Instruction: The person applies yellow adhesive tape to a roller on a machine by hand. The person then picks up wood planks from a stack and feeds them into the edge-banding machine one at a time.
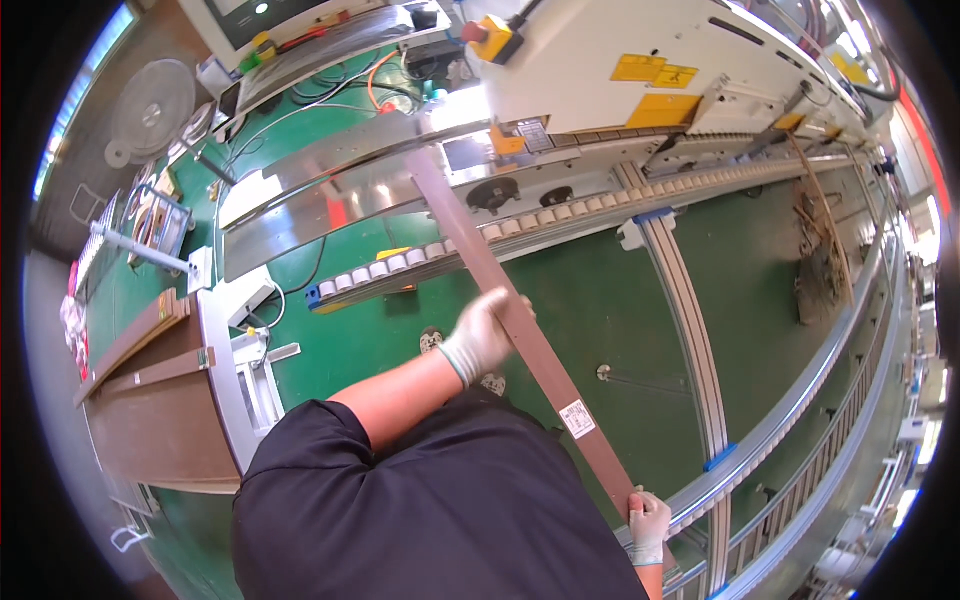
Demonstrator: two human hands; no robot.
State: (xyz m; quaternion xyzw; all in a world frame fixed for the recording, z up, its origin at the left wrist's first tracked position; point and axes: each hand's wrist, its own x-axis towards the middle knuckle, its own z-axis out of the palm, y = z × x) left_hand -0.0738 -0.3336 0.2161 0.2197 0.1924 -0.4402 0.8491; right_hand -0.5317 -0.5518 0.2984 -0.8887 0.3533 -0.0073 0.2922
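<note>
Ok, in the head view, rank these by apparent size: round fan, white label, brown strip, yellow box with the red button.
Largest to smallest, as they look:
1. Brown strip, longest by far
2. Round fan
3. Yellow box
4. White label

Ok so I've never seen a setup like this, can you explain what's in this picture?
Sure. There's no robot here: a fisheye camera on a person's head looks down, so straight edges look bent. The dark shirt is the wearer's. Both hands are gloved and hold one long brown strip with a white label: the left hand near its middle, the right hand near its lower end. Beyond is a big pale machine, with a row of white rollers along its front. At left, more brown strips lie on a wide brown panel. The floor is green.
</note>
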